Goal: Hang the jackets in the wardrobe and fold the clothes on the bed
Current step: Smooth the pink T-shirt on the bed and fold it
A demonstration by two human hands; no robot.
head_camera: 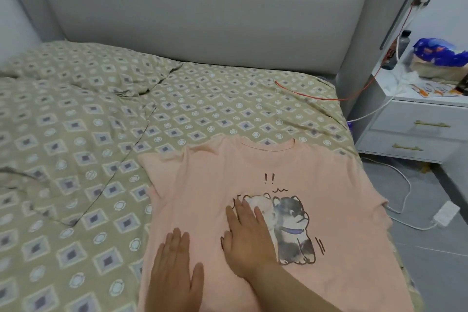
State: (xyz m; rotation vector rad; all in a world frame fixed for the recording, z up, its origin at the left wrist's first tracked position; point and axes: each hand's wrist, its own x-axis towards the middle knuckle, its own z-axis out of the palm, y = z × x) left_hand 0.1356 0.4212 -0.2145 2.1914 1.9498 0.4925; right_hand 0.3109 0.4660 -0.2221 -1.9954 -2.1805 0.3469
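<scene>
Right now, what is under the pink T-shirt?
The T-shirt lies spread on the patterned sheet, which shows beside it. The left hand and right hand press flat on top. Anything else beneath is covered by the cloth.

1. We count one pink T-shirt (329, 185) on one bed (202, 109) with one headboard (202, 15).
2. On the shirt, two printed dogs: a pale dog (260, 204) and a grey dog (293, 225) (plus two exclamation marks (269, 178) above them).
3. Two hands: a left hand (174, 268) and a right hand (248, 238).
4. We see one nightstand (428, 110) with two drawers, an upper drawer (395, 119) and a lower drawer (379, 145), and two gold handles, an upper handle (432, 124) and a lower handle (407, 147).
5. One red cable (304, 92), one dark bottle (397, 50), one white power strip (446, 213).
</scene>
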